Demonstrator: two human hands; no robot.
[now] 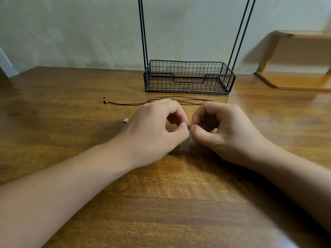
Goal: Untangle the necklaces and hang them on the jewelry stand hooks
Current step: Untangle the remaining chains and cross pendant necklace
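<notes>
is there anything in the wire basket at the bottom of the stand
No, the wire basket holds nothing; the dark cord necklace lies on the table in front of it.

Single head-worn wide-angle view, close above the brown wooden tabletop (179,194), facing forward and down toward the pale wall (71,33) at frame top.

The table (71,140) is brown wood – smooth and a bit shiny. The basket (188,76) is thin black wire – matt.

Stand uprights (143,33) cut off above — hooks unseen.
</notes>
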